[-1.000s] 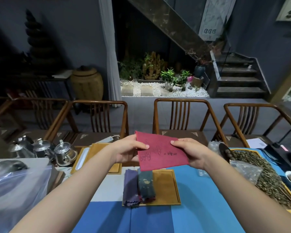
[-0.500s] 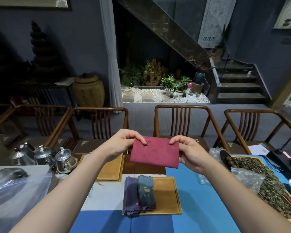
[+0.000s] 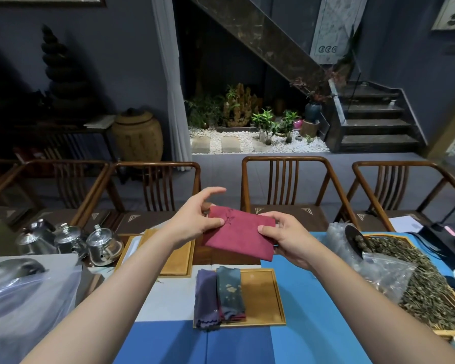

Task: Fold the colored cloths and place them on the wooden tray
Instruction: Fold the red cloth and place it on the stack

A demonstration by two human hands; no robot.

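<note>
I hold a folded red cloth (image 3: 241, 236) in the air above the table, tilted toward me. My left hand (image 3: 196, 219) pinches its left edge with the thumb on top, the index finger stretched out above. My right hand (image 3: 286, 233) grips its right edge. Below, a wooden tray (image 3: 262, 292) lies on the blue mat with a folded purple cloth (image 3: 205, 298) and a folded dark teal cloth (image 3: 229, 292) on its left half. A strip of red cloth shows under the teal one.
A second wooden tray (image 3: 176, 256) lies behind the first. Three metal teapots (image 3: 71, 241) stand at the left, beside a plastic-wrapped dark pot (image 3: 13, 271). A large tray of dried tea leaves (image 3: 415, 282) and plastic bags (image 3: 384, 271) fill the right. Wooden chairs (image 3: 286, 185) line the far edge.
The red cloth went from an open sheet to a folded rectangle and dropped lower, tilting flatter. My left index finger has lifted off it.
</note>
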